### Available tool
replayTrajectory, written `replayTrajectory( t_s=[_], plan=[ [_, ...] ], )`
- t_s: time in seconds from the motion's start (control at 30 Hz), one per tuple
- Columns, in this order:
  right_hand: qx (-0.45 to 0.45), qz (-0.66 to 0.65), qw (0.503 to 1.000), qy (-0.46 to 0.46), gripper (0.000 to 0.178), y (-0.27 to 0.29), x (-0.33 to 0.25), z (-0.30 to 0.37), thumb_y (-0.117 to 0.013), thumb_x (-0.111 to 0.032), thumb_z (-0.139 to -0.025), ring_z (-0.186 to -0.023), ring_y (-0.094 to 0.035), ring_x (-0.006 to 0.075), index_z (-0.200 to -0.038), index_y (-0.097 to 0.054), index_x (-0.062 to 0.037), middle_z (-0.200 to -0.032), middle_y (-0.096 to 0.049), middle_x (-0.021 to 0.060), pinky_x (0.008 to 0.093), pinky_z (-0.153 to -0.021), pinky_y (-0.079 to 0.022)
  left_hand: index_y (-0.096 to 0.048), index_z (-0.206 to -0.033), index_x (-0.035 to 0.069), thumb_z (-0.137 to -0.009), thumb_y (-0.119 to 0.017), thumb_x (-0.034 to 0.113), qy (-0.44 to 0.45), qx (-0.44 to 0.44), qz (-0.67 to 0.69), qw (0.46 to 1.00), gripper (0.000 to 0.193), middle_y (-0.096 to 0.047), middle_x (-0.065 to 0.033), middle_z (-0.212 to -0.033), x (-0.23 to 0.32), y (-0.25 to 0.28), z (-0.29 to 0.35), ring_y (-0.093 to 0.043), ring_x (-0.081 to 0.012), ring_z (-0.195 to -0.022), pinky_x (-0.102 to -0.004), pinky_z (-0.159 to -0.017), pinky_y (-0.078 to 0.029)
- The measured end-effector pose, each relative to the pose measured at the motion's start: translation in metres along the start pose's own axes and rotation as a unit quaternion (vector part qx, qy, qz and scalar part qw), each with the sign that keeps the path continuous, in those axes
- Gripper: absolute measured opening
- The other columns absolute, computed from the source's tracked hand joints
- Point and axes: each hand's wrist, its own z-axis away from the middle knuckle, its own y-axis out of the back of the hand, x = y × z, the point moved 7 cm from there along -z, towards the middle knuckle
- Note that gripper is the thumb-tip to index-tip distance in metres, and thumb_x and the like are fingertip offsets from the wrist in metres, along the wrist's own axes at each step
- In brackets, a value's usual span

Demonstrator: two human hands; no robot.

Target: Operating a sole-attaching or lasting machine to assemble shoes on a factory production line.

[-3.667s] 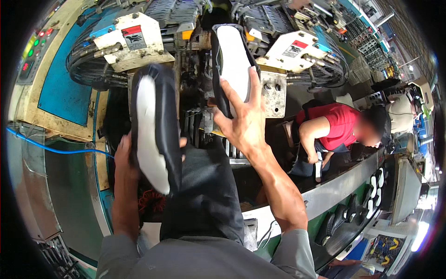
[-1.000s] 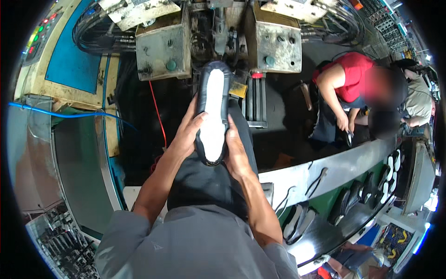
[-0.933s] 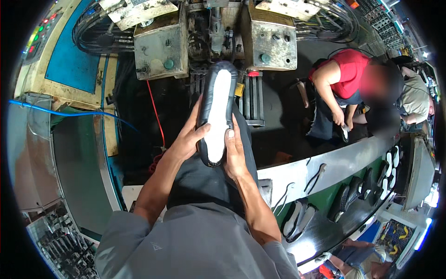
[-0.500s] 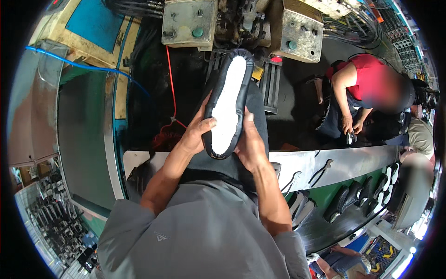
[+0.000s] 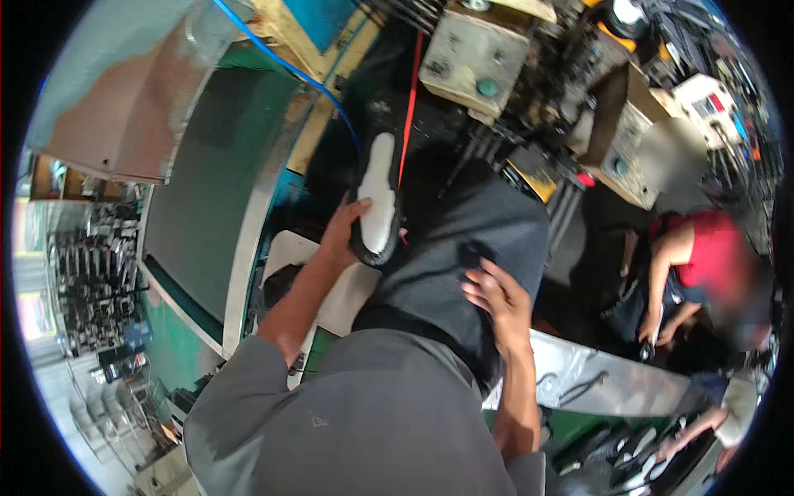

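My left hand (image 5: 339, 236) grips a black shoe upper by its side near the rounded lower end, thumb on top. The shoe's white sole side (image 5: 379, 202) faces up, with the black edge folded around it. It is held upright over the dark floor, left of my knees. Apart from it, my right hand (image 5: 503, 304) hovers over my dark-covered lap (image 5: 463, 215), fingers spread and slightly bent. A small dark patch lies by its fingertips; I cannot tell what it is.
Ahead stands a machine with worn control boxes (image 5: 475, 62). A green conveyor belt (image 5: 219, 190) runs on the left; a blue hose (image 5: 281, 62) and red hose (image 5: 409, 107) hang near. Pliers (image 5: 583, 388) lie on a metal ledge (image 5: 645, 384). A red-shirted co-worker (image 5: 703, 260) bends at right.
My right hand has let go of the shoe and moved right over my lap. My left hand has carried the shoe leftward. The whole view has swung, shifting the machine right.
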Motion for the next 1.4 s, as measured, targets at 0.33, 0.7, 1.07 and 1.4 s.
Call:
replayTrajectory(
  t_s=[0.33,0.7,1.07,1.4],
  plan=[
    [0.240,-0.070,0.967,-0.040,0.051,0.131,0.056,0.074,-0.067,-0.029,-0.112,-0.110,-0.078,0.0290,-0.151,-0.060,0.0037,-0.131,-0.075,0.0218,0.0430,-0.097,-0.064,-0.063,-0.154,-0.001,-0.087,-0.080,0.019,-0.170,0.340,-0.685,0.621,0.071,-0.070,-0.0256,-0.146,0.299,0.198,-0.106,-0.064,-0.0347,-0.139,-0.0395,-0.119,-0.047],
    [0.656,0.190,0.717,-0.142,0.049,0.291,0.249,0.415,-0.074,-0.030,-0.102,-0.111,-0.079,0.0271,-0.137,-0.072,0.0048,-0.116,-0.082,0.0224,0.0387,-0.099,-0.058,-0.054,-0.154,-0.008,-0.114,-0.060,0.014,0.025,-0.163,-0.408,0.898,0.046,-0.066,-0.0251,-0.148,0.021,-0.003,-0.197,-0.066,-0.0360,-0.138,-0.0457,-0.120,-0.053],
    [0.572,0.438,0.659,-0.216,0.085,0.198,0.320,0.420,-0.089,-0.026,-0.086,-0.129,-0.059,0.0458,-0.160,-0.053,-0.0037,-0.144,-0.061,0.0239,0.0538,-0.113,-0.049,-0.060,-0.148,-0.011,-0.114,-0.059,0.012,0.024,-0.255,-0.514,0.819,0.041,-0.071,-0.0238,-0.137,-0.133,-0.193,-0.098,-0.072,-0.0313,-0.127,-0.0427,-0.114,-0.058],
    [0.635,0.212,0.725,-0.162,0.112,0.203,0.353,0.383,-0.089,-0.040,-0.086,-0.139,-0.059,0.0539,-0.174,-0.028,-0.0052,-0.150,-0.057,0.0417,0.0536,-0.117,-0.048,-0.067,-0.143,-0.008,-0.108,-0.069,0.016,0.114,-0.436,-0.463,0.763,0.042,-0.075,-0.0187,-0.132,-0.269,-0.272,-0.003,-0.075,-0.0250,-0.118,-0.0376,-0.107,-0.059]
  ],
)
